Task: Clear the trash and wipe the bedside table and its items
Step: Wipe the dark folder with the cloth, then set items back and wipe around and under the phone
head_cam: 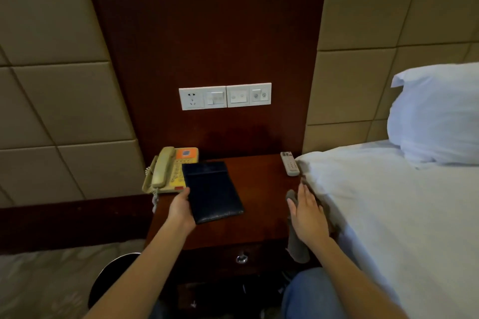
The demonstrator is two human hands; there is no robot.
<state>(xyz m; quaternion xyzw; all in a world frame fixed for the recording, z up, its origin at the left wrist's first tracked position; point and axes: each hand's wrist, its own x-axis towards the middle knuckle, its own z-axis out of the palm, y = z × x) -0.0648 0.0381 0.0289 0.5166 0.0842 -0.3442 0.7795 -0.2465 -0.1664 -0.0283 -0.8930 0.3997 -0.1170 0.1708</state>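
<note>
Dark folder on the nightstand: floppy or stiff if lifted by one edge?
The dark folder probably stays stiff: held at one edge by the left hand, it looks flat, overlapping the telephone. Its smooth cover may slide easily on the polished bedside table.

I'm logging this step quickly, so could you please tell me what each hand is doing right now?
Left hand: closed on the edge of the dark folder, on the bedside table.
Right hand: open, flat, pressing the grey cloth.

The left hand [181, 206] grips a dark folder [213, 191] mid-desk [259, 189]; the right hand [308, 212] presses a grey cloth [298, 243] at the desk's right edge.
</note>
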